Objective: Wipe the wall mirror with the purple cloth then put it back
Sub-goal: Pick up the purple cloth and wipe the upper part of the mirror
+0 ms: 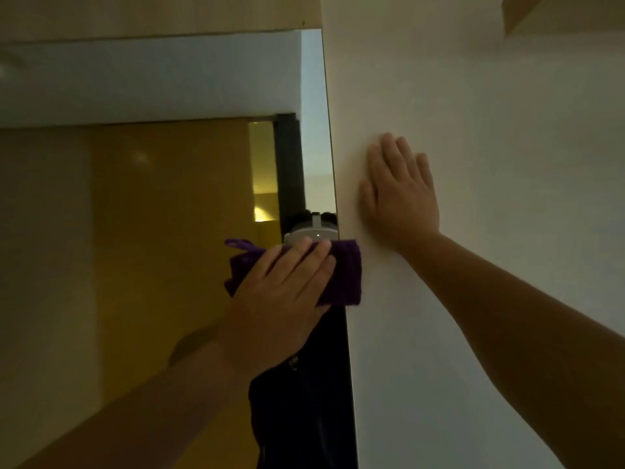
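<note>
The wall mirror [152, 198] fills the left half of the view, its right edge running down beside a white wall. My left hand [280, 296] presses the folded purple cloth [341, 275] flat against the mirror at that right edge, fingers spread over it. The cloth overlaps slightly onto the wall. My right hand [400, 194] lies flat and open on the white wall [490, 130], just right of the mirror's edge and above the cloth, holding nothing.
A wooden panel [152, 15] runs above the mirror. The glass reflects a yellowish room, a dark door frame [287, 164] and a dark-clothed person with a head-worn camera [313, 231]. A wooden piece [527, 11] shows at the top right.
</note>
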Demonstrator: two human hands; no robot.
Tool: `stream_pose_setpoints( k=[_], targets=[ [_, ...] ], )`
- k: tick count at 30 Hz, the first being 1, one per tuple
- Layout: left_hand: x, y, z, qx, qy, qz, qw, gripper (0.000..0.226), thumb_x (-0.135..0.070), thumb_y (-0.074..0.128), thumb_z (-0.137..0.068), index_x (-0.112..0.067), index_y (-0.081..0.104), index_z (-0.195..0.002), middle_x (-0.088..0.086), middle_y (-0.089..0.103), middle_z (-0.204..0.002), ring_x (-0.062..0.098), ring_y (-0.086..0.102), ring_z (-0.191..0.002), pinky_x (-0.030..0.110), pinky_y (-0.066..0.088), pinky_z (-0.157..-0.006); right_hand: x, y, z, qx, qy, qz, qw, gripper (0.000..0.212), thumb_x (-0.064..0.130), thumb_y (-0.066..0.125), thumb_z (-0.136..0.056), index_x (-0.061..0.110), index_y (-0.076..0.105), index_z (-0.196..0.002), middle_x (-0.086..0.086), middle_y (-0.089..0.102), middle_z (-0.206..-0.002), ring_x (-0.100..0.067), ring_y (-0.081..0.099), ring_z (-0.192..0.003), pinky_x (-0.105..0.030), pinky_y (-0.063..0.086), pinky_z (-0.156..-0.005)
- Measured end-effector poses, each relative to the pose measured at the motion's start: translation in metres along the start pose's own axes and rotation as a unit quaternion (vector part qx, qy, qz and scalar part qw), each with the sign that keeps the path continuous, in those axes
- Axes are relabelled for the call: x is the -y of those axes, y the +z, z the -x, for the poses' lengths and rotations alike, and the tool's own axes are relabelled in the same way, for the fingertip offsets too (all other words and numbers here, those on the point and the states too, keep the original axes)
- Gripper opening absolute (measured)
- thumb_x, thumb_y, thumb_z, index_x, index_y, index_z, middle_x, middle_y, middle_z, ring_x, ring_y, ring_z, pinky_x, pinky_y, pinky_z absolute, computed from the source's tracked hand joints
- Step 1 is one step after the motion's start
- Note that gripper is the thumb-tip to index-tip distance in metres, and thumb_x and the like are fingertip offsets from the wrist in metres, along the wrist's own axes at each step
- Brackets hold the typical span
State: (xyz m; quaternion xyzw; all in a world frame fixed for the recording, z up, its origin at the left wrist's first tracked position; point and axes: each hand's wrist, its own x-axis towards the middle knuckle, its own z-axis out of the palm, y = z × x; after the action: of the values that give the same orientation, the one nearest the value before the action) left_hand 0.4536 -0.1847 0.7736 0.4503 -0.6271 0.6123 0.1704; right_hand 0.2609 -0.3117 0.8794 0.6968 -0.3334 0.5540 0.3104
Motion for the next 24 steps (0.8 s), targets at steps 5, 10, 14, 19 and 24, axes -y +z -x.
stream_pose_setpoints(
  k=[5, 10, 14, 19, 24],
  targets=[
    [-0.030, 0.008, 0.049, 0.029, 0.008, 0.006, 1.000, 0.054, -0.041, 0.040, -0.103, -0.012, 0.038, -0.148, 0.009, 0.039, -0.156, 0.030, 0.036, -0.143, 0.049, 0.031, -0.115, 0.003, -0.004, 0.000, 0.010, 0.010, -0.004, 1.000, 0.061, 0.040, 0.021, -0.102, 0.011, 0.023, -0.156, -0.013, 0.015, -0.165, -0.029, 0.007, -0.153, -0.044, 0.000, -0.121],
    [-0.027, 0.000, 0.051, 0.017, 0.016, 0.030, 0.999, 0.050, -0.026, 0.051, -0.100, -0.015, 0.040, -0.148, 0.006, 0.042, -0.153, 0.027, 0.043, -0.137, 0.042, 0.033, -0.110, 0.012, -0.024, 0.001, 0.038, 0.031, -0.036, 0.998, 0.066, 0.044, 0.016, -0.100, 0.009, 0.026, -0.154, -0.014, 0.017, -0.164, -0.030, 0.010, -0.152, -0.046, 0.007, -0.122],
    [-0.012, -0.019, 0.051, -0.029, 0.008, 0.091, 0.995, 0.038, -0.015, 0.043, -0.102, -0.013, 0.055, -0.137, 0.007, 0.058, -0.137, 0.025, 0.056, -0.115, 0.038, 0.045, -0.092, 0.043, -0.047, 0.013, 0.010, 0.049, -0.089, 0.995, 0.061, 0.041, 0.022, -0.102, 0.008, 0.031, -0.153, -0.015, 0.021, -0.163, -0.029, 0.014, -0.152, -0.047, 0.013, -0.123],
    [0.029, -0.041, 0.107, -0.075, -0.022, 0.112, 0.991, 0.041, -0.011, 0.056, -0.098, -0.011, 0.050, -0.139, 0.008, 0.059, -0.136, 0.028, 0.061, -0.109, 0.038, 0.049, -0.084, 0.113, -0.070, 0.047, -0.013, 0.025, -0.149, 0.988, 0.061, 0.039, 0.025, -0.101, 0.000, 0.044, -0.143, -0.020, 0.032, -0.157, -0.035, 0.026, -0.148, -0.051, 0.023, -0.117],
    [0.094, -0.077, 0.203, -0.098, -0.024, 0.115, 0.988, 0.047, -0.008, 0.068, -0.091, -0.010, 0.053, -0.135, 0.008, 0.061, -0.134, 0.026, 0.062, -0.107, 0.039, 0.051, -0.080, 0.211, -0.062, 0.097, 0.021, -0.004, -0.160, 0.987, 0.056, 0.042, 0.035, -0.100, 0.005, 0.048, -0.140, -0.019, 0.036, -0.155, -0.035, 0.027, -0.147, -0.051, 0.025, -0.117]
  ],
)
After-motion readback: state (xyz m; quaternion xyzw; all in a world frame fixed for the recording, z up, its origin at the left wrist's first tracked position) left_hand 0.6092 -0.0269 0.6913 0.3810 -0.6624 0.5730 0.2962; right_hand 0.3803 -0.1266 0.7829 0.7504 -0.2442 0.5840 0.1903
